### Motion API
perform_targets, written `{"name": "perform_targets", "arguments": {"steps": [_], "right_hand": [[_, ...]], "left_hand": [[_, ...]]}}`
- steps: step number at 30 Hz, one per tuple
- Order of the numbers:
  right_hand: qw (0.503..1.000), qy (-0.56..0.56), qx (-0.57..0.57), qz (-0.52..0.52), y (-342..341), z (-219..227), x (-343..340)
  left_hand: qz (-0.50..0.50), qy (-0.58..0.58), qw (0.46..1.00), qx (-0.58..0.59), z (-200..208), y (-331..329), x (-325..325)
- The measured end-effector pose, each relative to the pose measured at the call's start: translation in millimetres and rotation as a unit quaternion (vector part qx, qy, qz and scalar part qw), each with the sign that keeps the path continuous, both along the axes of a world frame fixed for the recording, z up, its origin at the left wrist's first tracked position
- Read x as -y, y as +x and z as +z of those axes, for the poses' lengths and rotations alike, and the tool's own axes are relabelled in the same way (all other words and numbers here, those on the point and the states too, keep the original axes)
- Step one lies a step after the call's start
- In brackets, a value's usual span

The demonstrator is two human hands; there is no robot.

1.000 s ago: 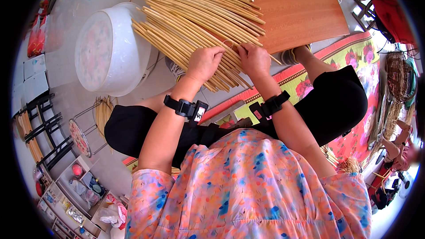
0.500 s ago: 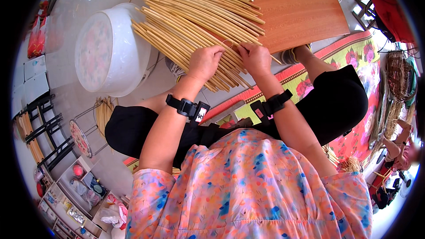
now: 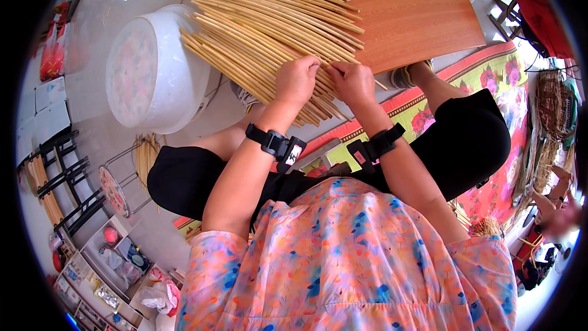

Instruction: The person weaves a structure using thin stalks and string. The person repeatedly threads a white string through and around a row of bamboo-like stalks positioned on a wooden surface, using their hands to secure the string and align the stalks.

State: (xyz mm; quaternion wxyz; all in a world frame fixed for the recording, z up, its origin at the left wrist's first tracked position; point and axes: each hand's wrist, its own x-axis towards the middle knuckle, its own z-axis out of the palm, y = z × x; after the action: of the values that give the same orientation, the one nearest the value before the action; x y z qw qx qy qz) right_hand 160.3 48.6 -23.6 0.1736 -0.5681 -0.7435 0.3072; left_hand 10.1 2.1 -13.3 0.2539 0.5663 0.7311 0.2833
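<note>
Yellow sticks [image 3: 257, 40] lie under the left hand [image 3: 296, 81], now nearer the right hand [image 3: 355, 83], fingers [image 3: 311, 62] of both pinched closed.

At left, can see a white drum-shaped container [image 3: 179, 73] near a round stool [image 3: 114, 190] with a patterned seat. Lower down, can make out a cluttered shelf unit [image 3: 93, 248]; at right, a floral mat [image 3: 490, 83] and a woven basket [image 3: 551, 110].

Orange-brown tabletop [image 3: 416, 15]; slender yellow sticks [image 3: 272, 29] lie across its left side.
</note>
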Motion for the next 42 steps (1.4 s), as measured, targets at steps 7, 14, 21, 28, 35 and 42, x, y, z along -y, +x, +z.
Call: {"name": "perform_targets", "arguments": {"steps": [7,14,21,28,35,42], "right_hand": [[1.000,0.013,-0.008,-0.026,-4,5,-1],[0.998,0.037,-0.018,-0.041,-8,11,5],[0.999,0.027,0.004,-0.027,-12,6,6],[0.999,0.018,0.035,-0.025,-14,7,10],[1.000,-0.004,0.015,-0.027,-14,5,6],[0.998,0.047,-0.003,-0.052,-15,-3,8]], "left_hand": [[0.076,-0.112,0.988,-0.068,11,15,-18],[0.161,-0.230,0.953,-0.111,34,32,-39],[0.198,-0.226,0.948,-0.100,32,41,-46],[0.080,-0.215,0.952,-0.202,62,22,-53],[-0.220,-0.012,0.950,-0.220,26,-2,-54],[-0.248,0.005,0.941,-0.230,20,4,-67]]}}
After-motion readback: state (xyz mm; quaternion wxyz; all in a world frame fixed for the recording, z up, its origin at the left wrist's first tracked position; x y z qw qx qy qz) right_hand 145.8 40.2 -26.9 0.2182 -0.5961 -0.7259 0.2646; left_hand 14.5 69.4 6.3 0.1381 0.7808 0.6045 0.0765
